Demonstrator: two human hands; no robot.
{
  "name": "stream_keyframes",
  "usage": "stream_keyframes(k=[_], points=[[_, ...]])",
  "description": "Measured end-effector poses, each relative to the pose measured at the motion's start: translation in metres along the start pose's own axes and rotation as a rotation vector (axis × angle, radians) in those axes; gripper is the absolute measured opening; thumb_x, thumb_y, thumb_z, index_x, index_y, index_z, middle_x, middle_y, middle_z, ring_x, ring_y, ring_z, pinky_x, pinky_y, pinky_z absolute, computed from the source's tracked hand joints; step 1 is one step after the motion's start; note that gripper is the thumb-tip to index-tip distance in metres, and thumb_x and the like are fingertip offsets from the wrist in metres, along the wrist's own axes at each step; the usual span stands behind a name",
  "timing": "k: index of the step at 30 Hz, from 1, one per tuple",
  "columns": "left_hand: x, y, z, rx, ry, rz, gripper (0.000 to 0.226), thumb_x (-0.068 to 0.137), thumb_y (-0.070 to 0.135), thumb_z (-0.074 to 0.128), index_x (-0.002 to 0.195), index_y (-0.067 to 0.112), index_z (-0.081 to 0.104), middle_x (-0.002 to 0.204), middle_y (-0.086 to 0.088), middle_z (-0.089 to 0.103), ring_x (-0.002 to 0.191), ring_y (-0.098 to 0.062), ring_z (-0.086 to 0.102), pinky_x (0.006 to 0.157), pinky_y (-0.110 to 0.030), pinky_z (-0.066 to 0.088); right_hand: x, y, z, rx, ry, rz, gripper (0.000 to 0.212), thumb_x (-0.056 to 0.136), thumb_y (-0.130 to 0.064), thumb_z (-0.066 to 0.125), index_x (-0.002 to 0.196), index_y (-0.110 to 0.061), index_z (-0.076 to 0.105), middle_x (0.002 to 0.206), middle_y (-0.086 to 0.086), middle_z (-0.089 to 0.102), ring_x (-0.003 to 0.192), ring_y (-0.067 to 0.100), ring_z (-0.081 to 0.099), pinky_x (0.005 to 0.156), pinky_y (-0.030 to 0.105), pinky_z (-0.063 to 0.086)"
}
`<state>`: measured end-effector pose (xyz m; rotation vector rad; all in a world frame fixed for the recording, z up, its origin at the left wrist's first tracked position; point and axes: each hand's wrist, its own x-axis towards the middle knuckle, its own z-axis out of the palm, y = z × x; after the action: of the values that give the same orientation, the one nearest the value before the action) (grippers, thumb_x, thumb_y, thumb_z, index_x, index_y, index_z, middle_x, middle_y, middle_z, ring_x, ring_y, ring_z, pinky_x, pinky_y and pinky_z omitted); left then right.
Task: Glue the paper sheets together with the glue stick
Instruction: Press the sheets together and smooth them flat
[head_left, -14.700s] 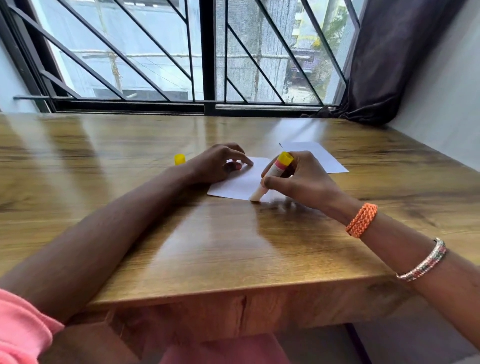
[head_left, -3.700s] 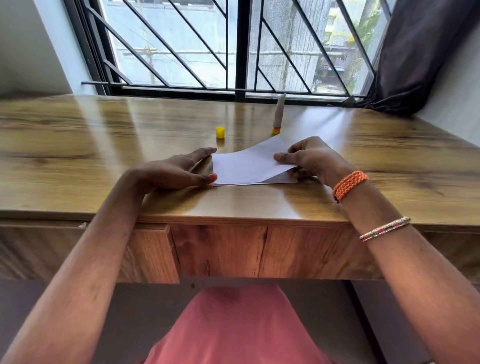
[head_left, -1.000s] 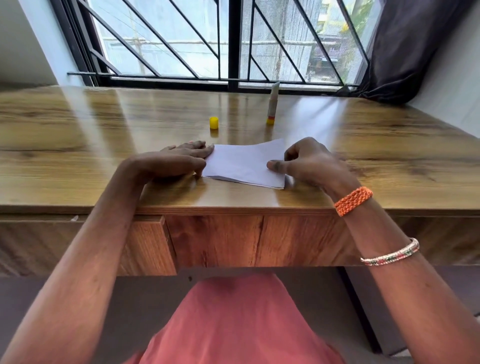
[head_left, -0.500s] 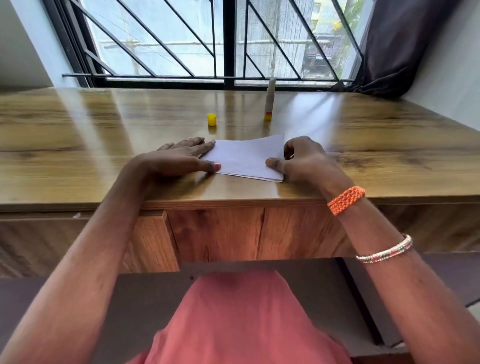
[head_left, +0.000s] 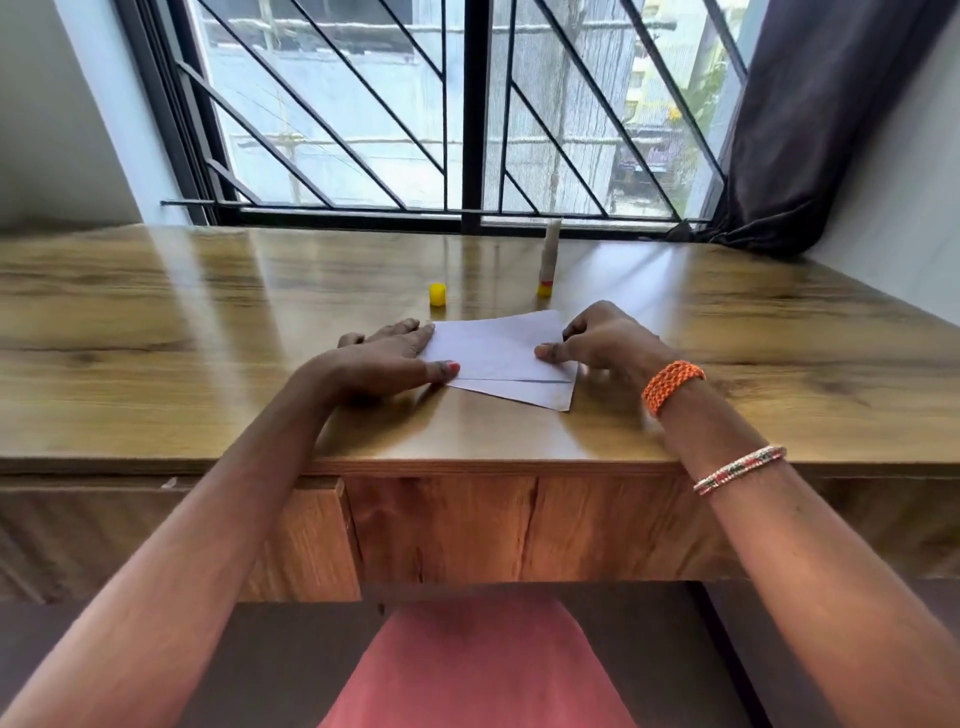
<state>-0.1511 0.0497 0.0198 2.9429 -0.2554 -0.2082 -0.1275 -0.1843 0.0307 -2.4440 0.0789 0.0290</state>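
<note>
Two white paper sheets lie stacked on the wooden desk (head_left: 156, 332). The top sheet (head_left: 493, 348) sits slightly askew, so a strip of the bottom sheet (head_left: 524, 393) shows along the near edge. My left hand (head_left: 384, 358) rests flat on the left edge of the papers, fingers spread. My right hand (head_left: 602, 338) presses the right edge with curled fingers, thumb on the top sheet. The glue stick (head_left: 549, 258) stands upright behind the papers, uncapped end up. Its yellow cap (head_left: 438, 294) stands apart to the left.
A barred window (head_left: 467, 114) runs along the desk's far edge. A dark curtain (head_left: 810, 119) hangs at the back right beside a white wall. The desk's front edge and drawer fronts (head_left: 441, 525) are close to my lap.
The top sheet has slid a little away from me, uncovering a strip of the bottom sheet. Both hands stay on the paper edges. The camera tilted slightly.
</note>
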Motion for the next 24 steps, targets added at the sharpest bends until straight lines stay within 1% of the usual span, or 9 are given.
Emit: stream_keyframes(k=[2, 6, 8, 12, 14, 17, 21, 23, 24], points=[[0.000, -0.007, -0.001, -0.044, -0.006, 0.035, 0.079, 0.090, 0.061, 0.035, 0.150, 0.023, 0.001, 0.159, 0.006, 0.001, 0.146, -0.010, 0.004, 0.118, -0.039, 0.004, -0.001, -0.002, -0.005, 0.037, -0.016, -0.002, 0.036, 0.071, -0.040, 0.080, 0.059, -0.016, 0.056, 0.058, 0.001, 0.050, 0.058, 0.017, 0.041, 0.058, 0.027, 0.024], [-0.002, -0.027, -0.008, -0.213, -0.055, 0.075, 0.097, 0.072, 0.063, 0.044, 0.149, 0.025, 0.000, 0.159, 0.006, 0.007, 0.145, -0.010, 0.012, 0.119, -0.028, 0.008, -0.003, -0.001, -0.006, 0.208, 0.049, -0.087, 0.021, 0.081, -0.019, 0.074, 0.078, -0.002, 0.063, 0.078, 0.013, 0.065, 0.061, 0.017, 0.054, 0.055, 0.031, 0.048], [0.000, -0.029, -0.008, -0.229, -0.090, 0.077, 0.095, 0.079, 0.057, 0.051, 0.149, 0.024, -0.003, 0.159, 0.004, 0.002, 0.146, -0.010, 0.006, 0.117, -0.023, 0.005, -0.004, -0.001, -0.004, 0.274, 0.098, -0.097, 0.016, 0.084, -0.013, 0.069, 0.078, -0.004, 0.057, 0.080, 0.014, 0.064, 0.058, 0.018, 0.057, 0.049, 0.028, 0.049], [0.004, -0.029, -0.009, -0.217, -0.121, 0.017, 0.093, 0.087, 0.050, 0.054, 0.148, 0.027, -0.012, 0.158, 0.002, -0.011, 0.145, -0.018, -0.014, 0.117, -0.034, -0.005, -0.001, -0.005, -0.007, 0.424, 0.200, -0.072, 0.014, 0.086, -0.006, 0.064, 0.076, -0.007, 0.053, 0.085, 0.017, 0.063, 0.049, 0.019, 0.060, 0.044, 0.025, 0.055], [0.001, -0.032, -0.008, -0.238, -0.096, 0.024, 0.093, 0.083, 0.056, 0.056, 0.149, 0.027, -0.004, 0.159, 0.000, -0.007, 0.146, -0.018, -0.011, 0.117, -0.034, -0.004, -0.005, -0.006, -0.008, 0.553, 0.149, -0.021, 0.014, 0.086, -0.003, 0.065, 0.077, -0.005, 0.054, 0.086, 0.020, 0.063, 0.050, 0.022, 0.062, 0.049, 0.026, 0.057], [-0.007, -0.032, -0.006, -0.343, -0.043, 0.084, 0.064, 0.091, 0.045, 0.048, 0.147, 0.025, 0.024, 0.153, 0.003, 0.021, 0.144, -0.014, 0.012, 0.108, -0.018, 0.013, -0.019, -0.006, -0.005, 0.714, 0.034, 0.032, 0.010, 0.086, 0.000, 0.065, 0.084, 0.000, 0.055, 0.078, 0.018, 0.061, 0.048, 0.020, 0.064, 0.046, 0.024, 0.056], [-0.010, -0.032, -0.006, -0.503, 0.032, 0.112, 0.037, 0.092, 0.036, 0.051, 0.127, 0.024, 0.052, 0.122, 0.003, 0.056, 0.115, -0.010, 0.049, 0.086, -0.017, 0.035, -0.039, -0.006, 0.003, 0.813, -0.045, 0.057, 0.011, 0.086, 0.002, 0.064, 0.092, 0.002, 0.055, 0.081, 0.018, 0.059, 0.044, 0.015, 0.065, 0.045, 0.020, 0.052], [-0.010, -0.031, -0.006, -0.573, 0.088, 0.106, 0.021, 0.094, 0.026, 0.051, 0.113, 0.021, 0.061, 0.087, 0.001, 0.059, 0.077, 0.001, 0.055, 0.061, -0.007, 0.038, -0.046, -0.007, 0.006, 0.833, -0.054, 0.069, 0.011, 0.087, 0.003, 0.063, 0.085, -0.001, 0.053, 0.082, 0.018, 0.058, 0.043, 0.014, 0.064, 0.044, 0.019, 0.051], [-0.010, -0.029, -0.005, -0.604, 0.127, 0.097, 0.018, 0.095, 0.020, 0.050, 0.106, 0.020, 0.063, 0.072, 0.000, 0.052, 0.056, 0.004, 0.047, 0.048, -0.007, 0.033, -0.049, -0.007, 0.008, 0.843, -0.050, 0.077, 0.013, 0.087, 0.003, 0.063, 0.083, -0.002, 0.052, 0.082, 0.017, 0.058, 0.044, 0.015, 0.064, 0.044, 0.019, 0.051]])
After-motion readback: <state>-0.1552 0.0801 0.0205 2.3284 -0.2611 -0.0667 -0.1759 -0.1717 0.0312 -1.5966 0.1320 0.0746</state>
